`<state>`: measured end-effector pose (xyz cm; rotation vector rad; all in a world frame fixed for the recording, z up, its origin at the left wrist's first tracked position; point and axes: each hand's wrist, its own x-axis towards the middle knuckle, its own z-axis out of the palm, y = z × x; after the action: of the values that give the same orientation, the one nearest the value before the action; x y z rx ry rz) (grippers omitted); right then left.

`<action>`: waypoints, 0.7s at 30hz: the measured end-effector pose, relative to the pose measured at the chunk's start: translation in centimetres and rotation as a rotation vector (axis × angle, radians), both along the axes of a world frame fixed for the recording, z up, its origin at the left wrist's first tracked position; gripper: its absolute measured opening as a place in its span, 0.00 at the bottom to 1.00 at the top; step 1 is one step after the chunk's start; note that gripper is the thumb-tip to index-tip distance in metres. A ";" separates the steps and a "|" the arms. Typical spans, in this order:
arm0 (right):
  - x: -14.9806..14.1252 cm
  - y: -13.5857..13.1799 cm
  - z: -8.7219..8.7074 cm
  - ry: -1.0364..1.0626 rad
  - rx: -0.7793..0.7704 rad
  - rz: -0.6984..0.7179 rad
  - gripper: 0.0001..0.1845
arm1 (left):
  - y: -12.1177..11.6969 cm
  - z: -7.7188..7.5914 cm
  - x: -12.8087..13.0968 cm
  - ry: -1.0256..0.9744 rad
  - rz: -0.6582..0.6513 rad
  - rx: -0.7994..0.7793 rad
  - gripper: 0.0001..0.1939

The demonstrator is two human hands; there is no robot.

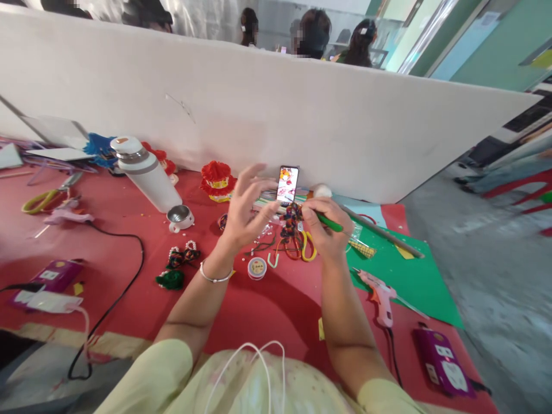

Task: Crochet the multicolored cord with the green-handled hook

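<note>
My left hand (250, 207) is raised with its fingers spread, close to the left side of a lit phone (287, 185) that leans upright against the white board. My right hand (325, 224) is closed around a tool with a green handle (330, 222); its tip is hidden. At those fingertips hangs a dark multicoloured fuzzy piece (291, 221), and I cannot tell whether the fingers pinch it too. Below it lie scissors with yellow and red handles (309, 246), a pale bent hook-shaped piece (273, 260) and a small round tub (257, 268).
On the red table stand a white bottle (146, 178), a steel cup (180, 217) and a red fuzzy ornament (216, 179). Beaded bows (183, 256) lie left. A pink glue gun (380, 296) and purple power box (444, 362) with cords lie right. The white board (345, 126) borders the back.
</note>
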<state>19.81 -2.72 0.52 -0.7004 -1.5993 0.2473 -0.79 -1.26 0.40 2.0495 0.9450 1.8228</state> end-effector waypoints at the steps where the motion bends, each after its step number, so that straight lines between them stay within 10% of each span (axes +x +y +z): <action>1: 0.0 -0.1 0.0 -0.002 0.010 0.003 0.04 | -0.1 -0.1 0.2 0.070 -0.008 0.015 0.20; 9: 0.2 -0.2 -0.2 -0.039 0.024 0.017 0.04 | -0.4 -0.5 1.0 0.093 -0.046 -0.019 0.19; 17: -0.4 0.0 -0.9 -0.075 0.071 0.021 0.08 | -0.4 -0.7 1.6 -0.477 -0.463 -0.643 0.14; 21: -0.7 -0.1 -1.0 -0.016 0.051 0.020 0.08 | -0.2 -0.9 1.6 -0.555 -0.508 -0.715 0.11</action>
<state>19.07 -2.83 -0.50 -0.6484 -1.6234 0.2152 0.80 -1.45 -0.46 1.1237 0.6824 1.3739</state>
